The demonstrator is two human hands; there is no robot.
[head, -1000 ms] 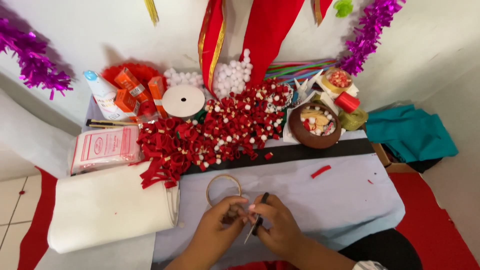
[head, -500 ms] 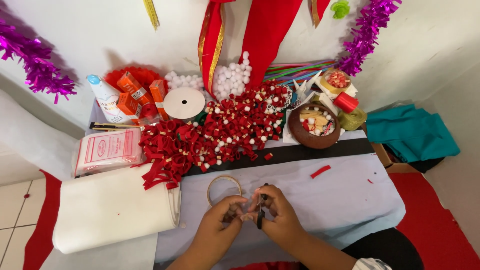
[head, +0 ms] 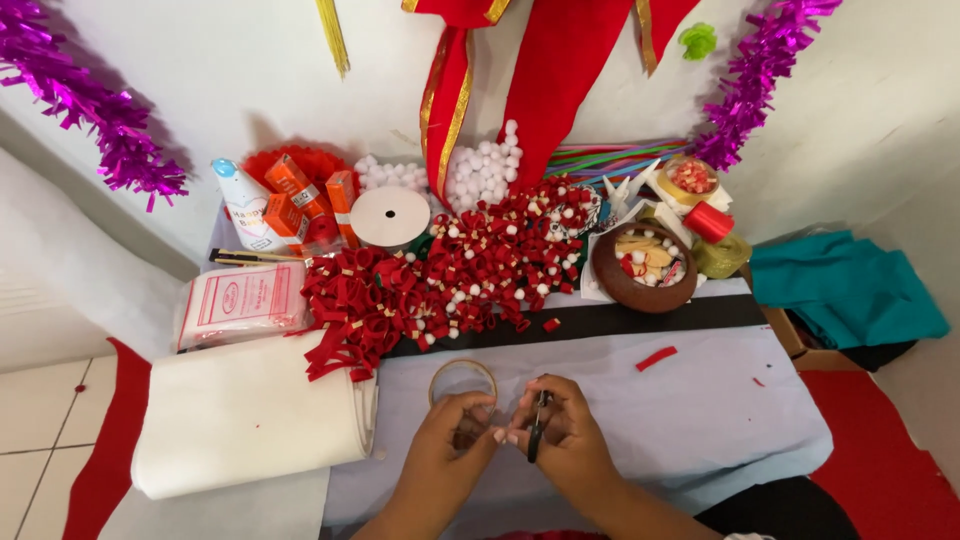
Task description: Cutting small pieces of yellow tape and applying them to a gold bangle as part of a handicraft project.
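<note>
My two hands meet low in the middle of the head view, over a pale blue cloth (head: 700, 420). In my right hand (head: 565, 440) is a pair of small dark scissors (head: 538, 432), blades pointing down. My left hand (head: 448, 445) pinches something tiny at its fingertips, right against the scissors; what it is stays hidden. A thin gold ring (head: 462, 380) lies flat on the cloth just beyond my left fingers. Behind it sits a big heap of red ribbon loops with white pompoms (head: 440, 280).
A roll of white felt (head: 240, 415) lies at the left. A brown bowl (head: 645, 270) of bits, a red spool (head: 708, 221), a white tape reel (head: 390, 216), orange boxes (head: 300, 195), a packet (head: 243, 300) and teal cloth (head: 845, 290) ring the back. A red scrap (head: 656, 357) lies at the right.
My hands have drawn slightly closer together near the scissors, and the view has shifted a little. Nothing on the table has moved.
</note>
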